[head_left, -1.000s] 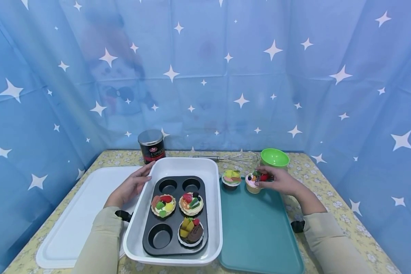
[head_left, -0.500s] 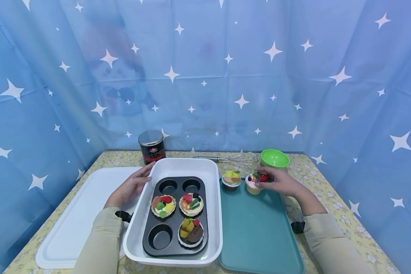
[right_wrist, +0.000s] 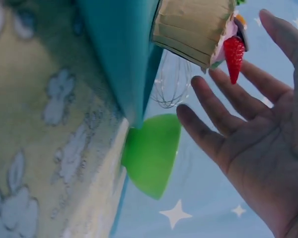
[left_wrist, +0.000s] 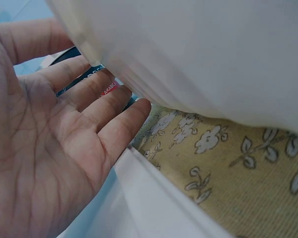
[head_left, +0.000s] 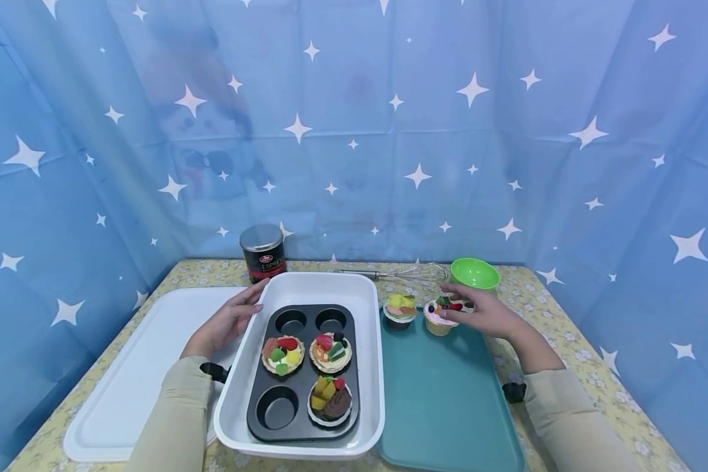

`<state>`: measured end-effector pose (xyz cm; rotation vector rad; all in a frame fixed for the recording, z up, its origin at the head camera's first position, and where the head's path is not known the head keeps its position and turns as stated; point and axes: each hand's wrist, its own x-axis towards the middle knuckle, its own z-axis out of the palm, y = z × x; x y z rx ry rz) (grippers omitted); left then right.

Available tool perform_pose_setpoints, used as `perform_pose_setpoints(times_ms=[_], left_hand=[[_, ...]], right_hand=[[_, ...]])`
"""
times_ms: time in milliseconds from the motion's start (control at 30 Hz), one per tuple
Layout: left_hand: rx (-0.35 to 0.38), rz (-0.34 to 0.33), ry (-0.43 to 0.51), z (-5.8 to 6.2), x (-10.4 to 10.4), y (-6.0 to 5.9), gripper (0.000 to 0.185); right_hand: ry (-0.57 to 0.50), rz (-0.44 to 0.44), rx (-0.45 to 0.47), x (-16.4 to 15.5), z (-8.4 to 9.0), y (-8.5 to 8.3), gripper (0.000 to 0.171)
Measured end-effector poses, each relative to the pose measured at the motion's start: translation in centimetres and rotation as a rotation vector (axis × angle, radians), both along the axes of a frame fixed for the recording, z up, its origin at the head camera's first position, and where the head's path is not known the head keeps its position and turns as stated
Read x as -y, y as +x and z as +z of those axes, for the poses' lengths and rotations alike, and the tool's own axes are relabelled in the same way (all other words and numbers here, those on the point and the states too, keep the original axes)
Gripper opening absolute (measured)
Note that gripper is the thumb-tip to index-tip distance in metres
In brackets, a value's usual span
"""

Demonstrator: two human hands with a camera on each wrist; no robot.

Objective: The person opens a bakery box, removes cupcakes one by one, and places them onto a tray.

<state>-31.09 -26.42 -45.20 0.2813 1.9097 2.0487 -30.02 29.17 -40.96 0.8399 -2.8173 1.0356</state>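
My left hand [head_left: 230, 321] lies against the left side of a white tub [head_left: 370, 341], its fingers extended along the rim in the left wrist view. Inside the tub sits a black muffin tin [head_left: 303, 387] with three fruit-topped cakes in its cups, including a tart with green topping [head_left: 282, 355] and a chocolate one [head_left: 335, 405]. My right hand [head_left: 486, 314] reaches over a pink-cream cupcake [head_left: 438, 324] on the far edge of a teal tray [head_left: 448, 400]. In the right wrist view its fingers are spread beside the cupcake's wrapper and red berry [right_wrist: 233, 57], without closing round it.
A second cupcake [head_left: 399, 309] stands left of the first. Behind are a whisk [head_left: 413, 274], a green bowl [head_left: 474, 272] and an espresso can [head_left: 263, 254]. A white tray [head_left: 130, 380] lies at the left, partly under the left arm. A blue star-patterned curtain [head_left: 354, 196] encloses the table.
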Motion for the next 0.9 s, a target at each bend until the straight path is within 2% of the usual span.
perform_pose_setpoints(times_ms=[167, 333, 533, 900], left_hand=[[-0.007, -0.004, 0.001, 0.1, 0.0, 0.0, 0.069], [-0.004, -0.006, -0.015, 0.0, 0.0, 0.1, 0.067], [0.004, -0.001, -0.023, 0.0, -0.1, 0.2, 0.068], [-0.012, -0.021, -0.005, -0.1, 0.1, 0.0, 0.067]], right_hand=[[-0.023, -0.016, -0.064, 0.5, 0.9, 0.4, 0.057], [-0.042, -0.001, -0.101, 1.2, 1.9, 1.0, 0.061], [0.005, -0.002, -0.131, 2.8, 3.2, 1.8, 0.066], [0.121, 0.17, -0.245, 7.2, 6.2, 2.3, 0.061]])
